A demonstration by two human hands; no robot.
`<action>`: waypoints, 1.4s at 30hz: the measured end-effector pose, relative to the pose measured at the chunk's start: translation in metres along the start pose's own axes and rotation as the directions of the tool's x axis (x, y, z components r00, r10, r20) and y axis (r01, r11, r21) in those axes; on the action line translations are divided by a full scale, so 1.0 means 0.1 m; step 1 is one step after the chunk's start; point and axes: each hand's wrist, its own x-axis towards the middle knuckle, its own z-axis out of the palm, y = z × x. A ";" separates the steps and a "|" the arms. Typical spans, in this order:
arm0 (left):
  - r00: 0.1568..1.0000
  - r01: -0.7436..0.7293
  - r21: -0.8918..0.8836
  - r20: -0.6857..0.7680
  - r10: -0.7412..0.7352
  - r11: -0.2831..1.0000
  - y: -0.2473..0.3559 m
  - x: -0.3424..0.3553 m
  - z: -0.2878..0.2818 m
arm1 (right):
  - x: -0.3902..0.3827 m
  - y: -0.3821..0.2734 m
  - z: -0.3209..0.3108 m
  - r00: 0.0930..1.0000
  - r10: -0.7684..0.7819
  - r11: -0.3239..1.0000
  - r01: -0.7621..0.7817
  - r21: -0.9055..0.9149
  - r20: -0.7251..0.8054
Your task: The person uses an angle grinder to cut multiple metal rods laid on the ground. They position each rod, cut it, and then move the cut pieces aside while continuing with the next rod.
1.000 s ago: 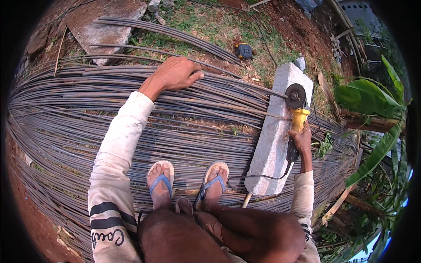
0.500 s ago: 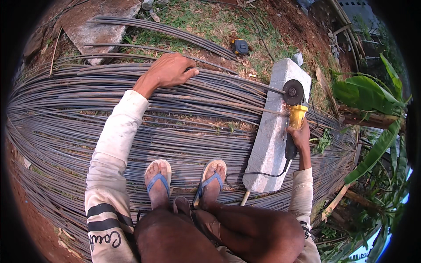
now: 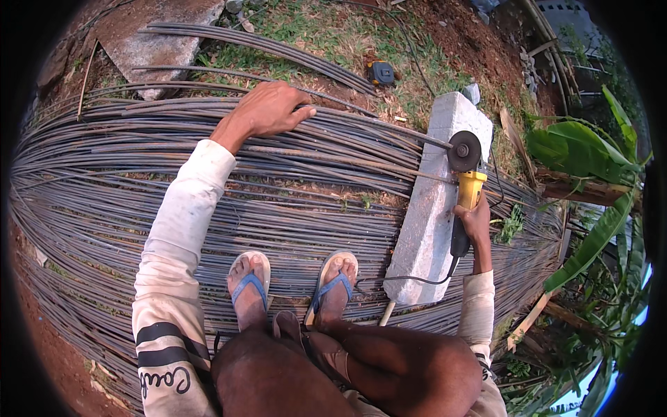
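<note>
Clamping the right hand around the yellow-and-black grinder over the pale concrete block at right, and resting the left hand, curled, on the metal rods at far left, hold impossible to tell.

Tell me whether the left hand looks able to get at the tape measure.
Likely yes: only low metal rods and grass seem to lie between the left hand and the tape measure.
</note>
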 end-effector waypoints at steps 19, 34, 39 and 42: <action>0.999 -0.016 0.001 0.030 0.016 1.000 -0.03 0.01 0.00 | -0.02 0.07 -0.02 0.999 0.028 1.000 -0.027 -0.013 0.028; 1.000 -0.007 -0.026 -0.004 0.007 1.000 -0.02 0.00 0.02 | 0.10 0.07 0.00 0.999 0.037 0.999 -0.037 -0.010 0.018; 0.999 0.008 -0.023 0.042 -0.007 1.000 -0.03 0.01 0.01 | -0.05 0.03 -0.02 0.999 0.033 0.999 -0.034 0.026 0.034; 0.999 -0.032 -0.016 -0.008 0.032 0.999 -0.04 0.00 0.03 | -0.07 0.02 -0.02 0.999 0.028 0.999 -0.030 0.035 0.039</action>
